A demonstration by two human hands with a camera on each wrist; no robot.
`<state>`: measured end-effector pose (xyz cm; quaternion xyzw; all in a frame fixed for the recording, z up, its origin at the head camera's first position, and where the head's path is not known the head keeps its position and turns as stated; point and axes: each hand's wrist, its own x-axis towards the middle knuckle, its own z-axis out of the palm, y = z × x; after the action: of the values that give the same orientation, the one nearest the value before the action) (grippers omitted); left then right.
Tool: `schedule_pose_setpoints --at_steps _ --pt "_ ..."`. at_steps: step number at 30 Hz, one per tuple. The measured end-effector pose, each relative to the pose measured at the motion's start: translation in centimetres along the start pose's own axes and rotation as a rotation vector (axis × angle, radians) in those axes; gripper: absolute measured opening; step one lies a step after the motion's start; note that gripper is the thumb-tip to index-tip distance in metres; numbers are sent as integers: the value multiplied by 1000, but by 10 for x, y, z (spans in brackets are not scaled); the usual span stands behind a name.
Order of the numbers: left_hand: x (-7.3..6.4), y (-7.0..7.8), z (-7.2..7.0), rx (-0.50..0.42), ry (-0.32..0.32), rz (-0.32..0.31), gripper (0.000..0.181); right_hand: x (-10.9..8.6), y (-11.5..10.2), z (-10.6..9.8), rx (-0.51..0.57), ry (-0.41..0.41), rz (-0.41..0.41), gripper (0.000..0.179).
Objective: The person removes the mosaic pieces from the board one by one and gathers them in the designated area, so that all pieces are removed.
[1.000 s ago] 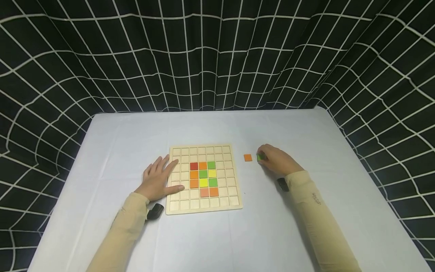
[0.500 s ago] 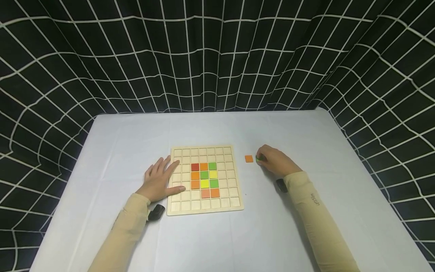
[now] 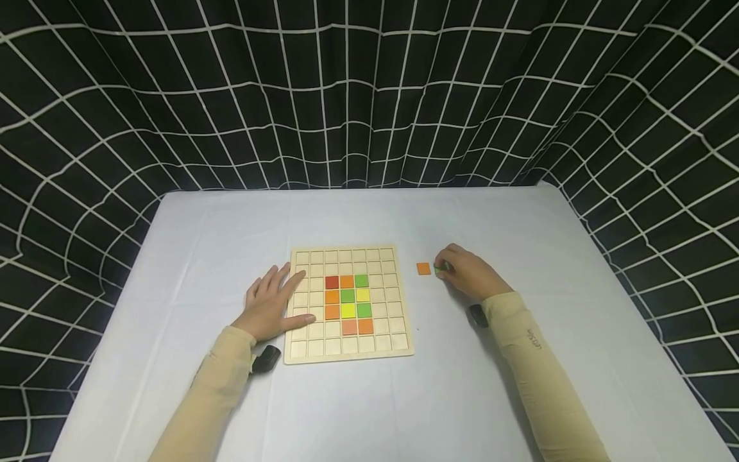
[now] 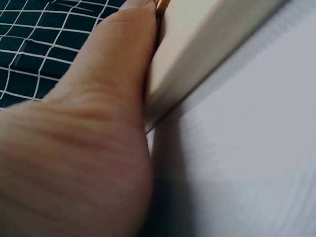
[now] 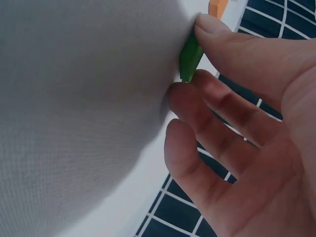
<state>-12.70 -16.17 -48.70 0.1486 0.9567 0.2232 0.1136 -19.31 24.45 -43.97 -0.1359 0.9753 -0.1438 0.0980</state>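
Right hand pinches green tile, thumb and fingertips on it, off the board's right edge toward its far right corner. Versus a second ago, tile sits slightly nearer the orange tile. Left hand unchanged: fingers spread, resting over the left edge.

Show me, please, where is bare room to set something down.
Bare tablecloth lies between the grid board and the curtain, and on the board's near side, between both sleeves. Crowded: the board's left side, partly under the left hand; right of the board, orange tile, green tile, right hand.
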Motion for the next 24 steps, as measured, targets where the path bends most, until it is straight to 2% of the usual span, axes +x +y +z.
schedule_pose_setpoints --at_steps 5,12,19,24 --pt "0 -1 2 6 4 2 97 -1 0 -1 19 49 -43 21" --pt "1 0 -1 15 20 7 97 0 -17 -12 51 132 -143 35" --pt "0 1 -1 8 19 6 96 3 -36 -17 74 136 -229 32" --pt "-1 2 -3 11 15 7 95 8 -55 -17 32 128 -287 27"
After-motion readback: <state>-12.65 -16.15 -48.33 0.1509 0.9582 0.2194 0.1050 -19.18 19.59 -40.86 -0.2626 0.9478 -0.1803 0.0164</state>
